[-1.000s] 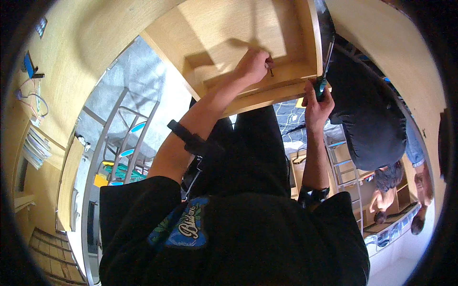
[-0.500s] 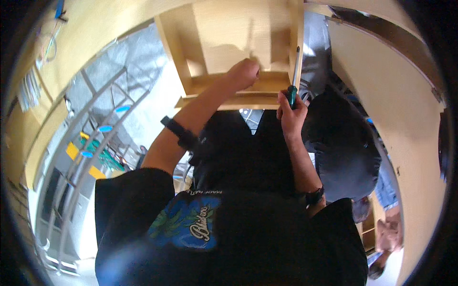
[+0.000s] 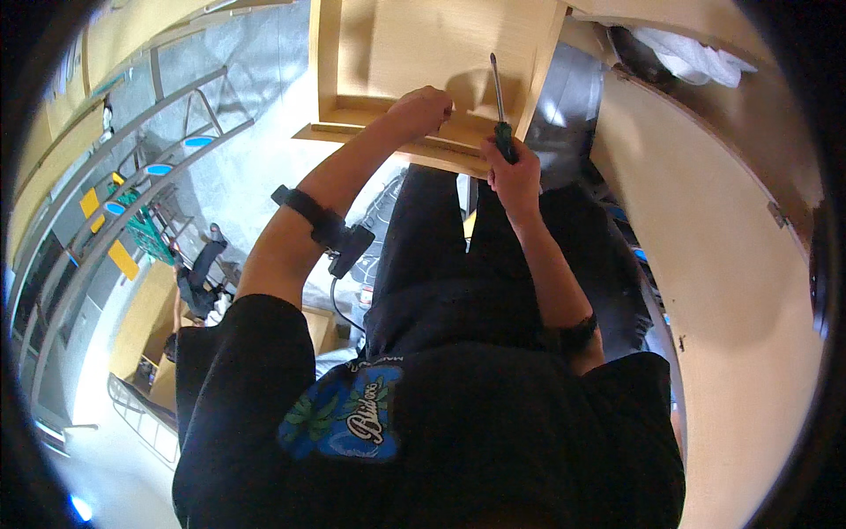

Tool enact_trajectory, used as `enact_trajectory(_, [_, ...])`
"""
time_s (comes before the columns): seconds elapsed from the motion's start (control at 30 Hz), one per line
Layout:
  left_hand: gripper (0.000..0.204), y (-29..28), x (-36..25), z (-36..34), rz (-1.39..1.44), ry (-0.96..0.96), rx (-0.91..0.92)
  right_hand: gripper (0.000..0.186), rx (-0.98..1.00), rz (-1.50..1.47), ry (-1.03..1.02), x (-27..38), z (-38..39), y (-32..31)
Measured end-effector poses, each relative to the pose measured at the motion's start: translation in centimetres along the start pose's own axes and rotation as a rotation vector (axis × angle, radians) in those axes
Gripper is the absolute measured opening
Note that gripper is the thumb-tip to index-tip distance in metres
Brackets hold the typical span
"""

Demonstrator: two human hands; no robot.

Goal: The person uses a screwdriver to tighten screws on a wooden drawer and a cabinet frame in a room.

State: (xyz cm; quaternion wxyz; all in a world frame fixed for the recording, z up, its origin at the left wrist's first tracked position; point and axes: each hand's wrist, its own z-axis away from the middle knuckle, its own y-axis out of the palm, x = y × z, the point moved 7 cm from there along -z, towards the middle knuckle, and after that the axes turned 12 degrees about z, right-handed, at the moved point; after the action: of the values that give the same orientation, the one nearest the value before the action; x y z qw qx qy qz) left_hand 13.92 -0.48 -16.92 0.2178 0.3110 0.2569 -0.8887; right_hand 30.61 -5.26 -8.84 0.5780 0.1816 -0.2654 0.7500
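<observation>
1. Shifted leftward since the earlier frame: green-handled screwdriver (image 3: 502, 137), gripped in my right hand (image 3: 514, 179), tip over the wooden box (image 3: 328, 53).
2. My left hand (image 3: 423, 112) curls there; its contents I cannot tell.

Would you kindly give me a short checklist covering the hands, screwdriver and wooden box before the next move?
1. Right hand gripping the screwdriver: ok.
2. Tip uncovered and in plain view: ok.
3. Left hand apart from the screwdriver: ok.
4. Left hand's contents visible: not ok, the curled fingers hide them.
5. Wooden box firmly supported: cannot tell, its supports do not show clearly.
</observation>
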Motion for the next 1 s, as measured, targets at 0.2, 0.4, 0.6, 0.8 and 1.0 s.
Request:
enact_trajectory(0.2, [0.013,-0.1,-1.2,2.1,-0.187,0.129,-0.149,0.017,-0.033,0.088,-0.059,2.1,-2.5,-0.2])
enact_trajectory(0.4, [0.02,1.4,2.3,-0.9,-0.2,0.098,-0.103,0.018,0.113,0.415,-0.124,2.5,-7.7,3.1])
enact_trajectory(0.6, [0.021,-0.4,1.7,1.2,0.158,-0.148,-0.143,0.019,0.349,0.219,0.031,1.0,-8.7,7.7])
enact_trajectory(0.8, [0.029,-3.0,-0.9,2.8,0.296,0.21,0.091,0.021,0.312,0.329,0.141,1.5,-8.5,8.6])
enact_trajectory(1.0, [0.029,-4.9,-1.1,7.7,0.347,-0.112,-0.151,0.02,0.304,0.484,0.151,1.5,-9.8,7.9])
